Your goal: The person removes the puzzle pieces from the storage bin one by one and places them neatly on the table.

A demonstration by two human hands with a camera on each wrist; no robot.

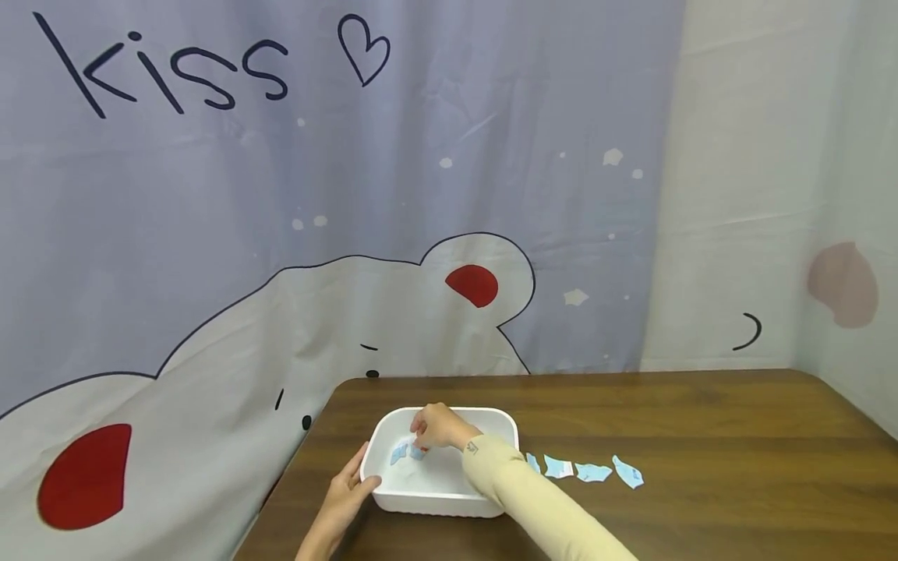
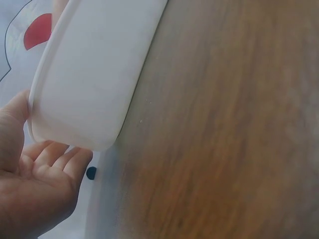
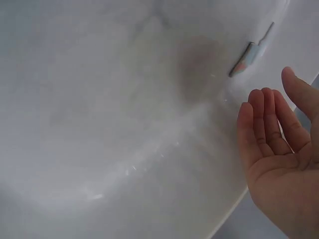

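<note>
A white rectangular plastic tub [image 1: 442,505] stands near the table's front left. My left hand [image 1: 344,492] grips its left side, thumb over the rim and fingers against the outer wall; the left wrist view shows the hand [image 2: 45,179] at the tub's corner. Inside lie light blue, torn-looking pieces: one piece [image 1: 398,453] at the left and another piece [image 1: 417,452] beside it. My right hand [image 1: 443,427] reaches over the tub, above these pieces. In the right wrist view its fingers [image 3: 269,117] are extended with nothing between them, close to a small blue and orange piece [image 3: 245,62].
Right of the tub, several light blue pieces lie in a row on the brown wooden table [image 1: 701,436], among them a piece [image 1: 593,472] and a slanted piece [image 1: 627,472]. The right sleeve [image 1: 533,499] partly covers the leftmost. A printed curtain [image 1: 393,195] hangs behind the table.
</note>
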